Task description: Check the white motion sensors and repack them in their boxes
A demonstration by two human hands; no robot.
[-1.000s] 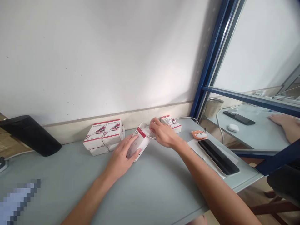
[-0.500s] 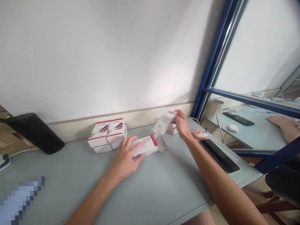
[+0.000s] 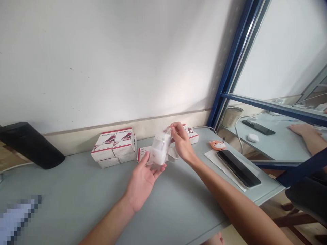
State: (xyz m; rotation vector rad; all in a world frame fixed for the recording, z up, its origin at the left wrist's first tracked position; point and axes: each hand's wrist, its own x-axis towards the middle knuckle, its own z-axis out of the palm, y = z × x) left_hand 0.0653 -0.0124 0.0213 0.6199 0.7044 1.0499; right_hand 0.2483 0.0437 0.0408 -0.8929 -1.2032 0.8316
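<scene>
A clear plastic packet (image 3: 159, 148) with a white item inside is tilted above the desk. My right hand (image 3: 181, 141) pinches its top end. Below, my left hand (image 3: 143, 180) grips the lower end between thumb and fingers. Behind the packet lies a white and red carton (image 3: 143, 153), partly hidden, with an open flap (image 3: 173, 153) at its right end. Several similar cartons (image 3: 113, 144) are stacked to the left against the wall. Another carton (image 3: 192, 134) stands behind my right hand.
A black cylinder (image 3: 34, 144) leans at the left. On the right are an orange and white animal-faced object (image 3: 217, 145) and a phone (image 3: 238, 168) on white paper. Past the blue frame (image 3: 231, 64), another desk bears a metal cup (image 3: 232, 116) and a person's hand (image 3: 302, 130).
My left hand has let go of the carton and taken the packet's lower end. The right hand has brought the packet left and nearer. The carton now lies on the desk behind it.
</scene>
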